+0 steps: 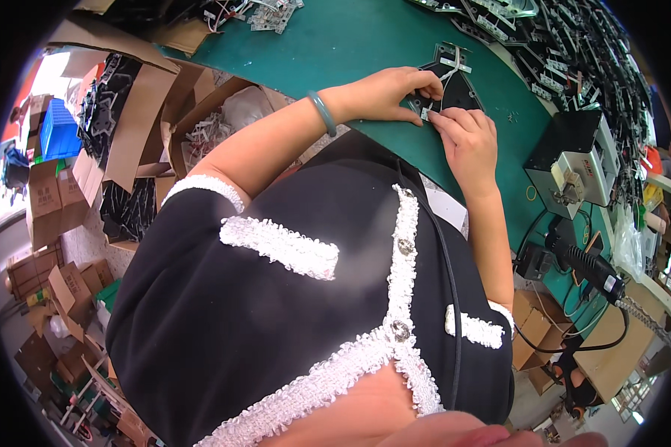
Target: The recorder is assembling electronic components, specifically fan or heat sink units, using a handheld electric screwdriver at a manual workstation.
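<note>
On the green table lies a black, angular plate-like part (463, 94) with small silver-white pieces and a pale wire on it. My left hand (391, 93), with a greenish bangle at the wrist, is closed on its left side, fingers curled and thumb low. My right hand (468, 138) is closed at its near edge, thumb and fingertips pinched together. Between the two hands a small whitish piece (425, 114) shows at the part's near left corner. What the right fingertips hold is too small and covered to make out.
Many similar black parts (544, 56) are piled along the right of the green table (298, 63). A black and silver machine (574, 164) stands at the right, with cables and a black ribbed handle (589, 270). Open cardboard boxes (145, 123) stand left; small metal pieces (273, 15) lie far off.
</note>
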`<state>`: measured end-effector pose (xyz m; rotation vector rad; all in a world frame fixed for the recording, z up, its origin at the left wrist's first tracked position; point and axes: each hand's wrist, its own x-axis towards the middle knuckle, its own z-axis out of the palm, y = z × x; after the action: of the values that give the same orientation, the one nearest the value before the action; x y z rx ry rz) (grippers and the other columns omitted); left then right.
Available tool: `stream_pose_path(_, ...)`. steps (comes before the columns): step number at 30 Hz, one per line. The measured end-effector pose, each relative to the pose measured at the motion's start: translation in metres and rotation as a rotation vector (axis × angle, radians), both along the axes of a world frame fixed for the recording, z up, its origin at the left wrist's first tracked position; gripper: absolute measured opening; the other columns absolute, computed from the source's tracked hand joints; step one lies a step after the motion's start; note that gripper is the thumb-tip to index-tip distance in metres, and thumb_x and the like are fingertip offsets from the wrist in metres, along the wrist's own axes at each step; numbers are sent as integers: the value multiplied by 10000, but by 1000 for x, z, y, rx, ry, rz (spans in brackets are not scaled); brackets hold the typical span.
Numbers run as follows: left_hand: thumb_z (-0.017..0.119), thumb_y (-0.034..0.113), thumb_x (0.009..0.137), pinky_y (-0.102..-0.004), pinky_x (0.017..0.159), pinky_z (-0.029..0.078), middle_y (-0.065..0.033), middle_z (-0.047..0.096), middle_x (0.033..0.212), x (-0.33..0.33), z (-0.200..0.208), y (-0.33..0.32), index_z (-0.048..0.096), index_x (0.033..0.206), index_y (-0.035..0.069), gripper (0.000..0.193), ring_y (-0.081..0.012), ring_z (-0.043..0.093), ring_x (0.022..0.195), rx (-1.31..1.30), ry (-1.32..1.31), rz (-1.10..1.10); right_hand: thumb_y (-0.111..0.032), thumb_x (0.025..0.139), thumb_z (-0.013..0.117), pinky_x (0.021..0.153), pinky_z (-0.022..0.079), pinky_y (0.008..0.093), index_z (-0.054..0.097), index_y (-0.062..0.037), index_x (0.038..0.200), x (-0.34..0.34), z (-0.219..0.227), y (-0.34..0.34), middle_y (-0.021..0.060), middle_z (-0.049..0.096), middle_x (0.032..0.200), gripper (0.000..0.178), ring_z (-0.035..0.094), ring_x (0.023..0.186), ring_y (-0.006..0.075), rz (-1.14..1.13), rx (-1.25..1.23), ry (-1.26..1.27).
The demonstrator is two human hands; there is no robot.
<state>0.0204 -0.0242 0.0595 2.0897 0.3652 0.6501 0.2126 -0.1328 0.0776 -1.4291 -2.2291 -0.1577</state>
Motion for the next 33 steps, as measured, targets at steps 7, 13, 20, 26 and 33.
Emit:
stream_pose_path(7, 756, 41, 708, -362, 906, 503, -100, 622, 1096, 6, 5, 1, 580, 1147, 44, 472, -240, 612, 1002, 122, 39, -20, -116, 765, 687, 823, 442, 348, 706, -135, 982, 3, 3, -5, -10, 644, 976, 219, 573, 898, 211, -33, -27, 43)
stream_pose_path(13, 733, 21, 728, -352, 890, 507, -92, 619, 1159, 11, 25, 5, 626, 1102, 57, 390, -237, 612, 1015, 176, 11, -22, 17, 745, 705, 877, 488, 333, 669, -5, 1032, 44, 55, -97, 125, 659, 1036, 290, 629, 961, 250, -289, 157, 402)
stream_pose_path(20, 716, 174, 746, -399, 773, 506, -101, 679, 891, 102, 31, 29, 702, 890, 77, 174, -283, 640, 867, 356, 150, -72, -79, 915, 599, 759, 504, 322, 511, 32, 1067, 112, 66, -202, 144, 571, 963, 208, 578, 860, 226, -826, 982, 742)
stream_pose_path(26, 741, 239, 695, -445, 713, 514, -167, 689, 811, 159, 22, 20, 715, 781, 70, 191, -350, 663, 808, 643, 592, -41, 18, 905, 552, 924, 480, 381, 325, 68, 1362, 150, 50, -179, 202, 543, 1218, 513, 588, 1030, 257, -524, 547, 964)
stream_pose_path(33, 698, 187, 747, -441, 761, 524, -200, 677, 856, 161, 14, 20, 714, 820, 19, 184, -340, 657, 867, 598, 577, -111, -596, 727, 736, 585, 496, 290, 363, 11, 1367, 154, 70, -172, 107, 555, 780, 957, 569, 666, 192, -173, 220, 1061)
